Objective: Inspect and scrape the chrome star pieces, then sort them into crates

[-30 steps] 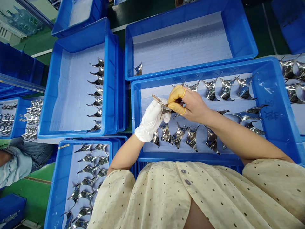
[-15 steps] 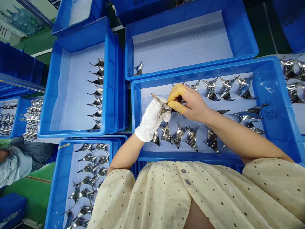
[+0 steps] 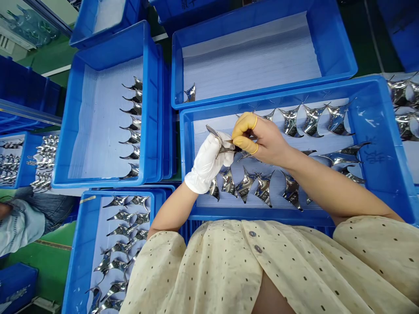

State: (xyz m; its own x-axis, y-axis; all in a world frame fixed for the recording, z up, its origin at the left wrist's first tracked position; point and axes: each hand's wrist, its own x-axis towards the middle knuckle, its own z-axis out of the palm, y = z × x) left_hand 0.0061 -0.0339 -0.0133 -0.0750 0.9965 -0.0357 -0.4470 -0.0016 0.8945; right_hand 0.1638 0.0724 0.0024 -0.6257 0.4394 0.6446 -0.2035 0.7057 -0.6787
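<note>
My left hand (image 3: 207, 161), in a white glove, is closed around a shiny, curved metal piece with pointed ends (image 3: 218, 138). One tip of the piece sticks up past the glove. Yellow finger covers sit on the thumb and index finger of my right hand (image 3: 258, 137), which pinches at the right side of the piece. What lies between those fingertips is mostly hidden. Both hands are over a blue bin (image 3: 382, 131) lined with white sheet. Similar metal pieces (image 3: 263, 188) lie in rows in it, below and behind my hands.
Behind is another lined blue bin (image 3: 340, 48) with one metal piece (image 3: 190, 93) in its left corner. To the left, a stacked bin (image 3: 147, 109) holds a column of pieces, and a nearer bin (image 3: 77, 253) holds several more. A seated person's sleeve (image 3: 28, 224) shows at far left.
The metal piece in my left hand has turned slightly, its upper tip shifting a little up and left. My right fingers have moved slightly to the right.
</note>
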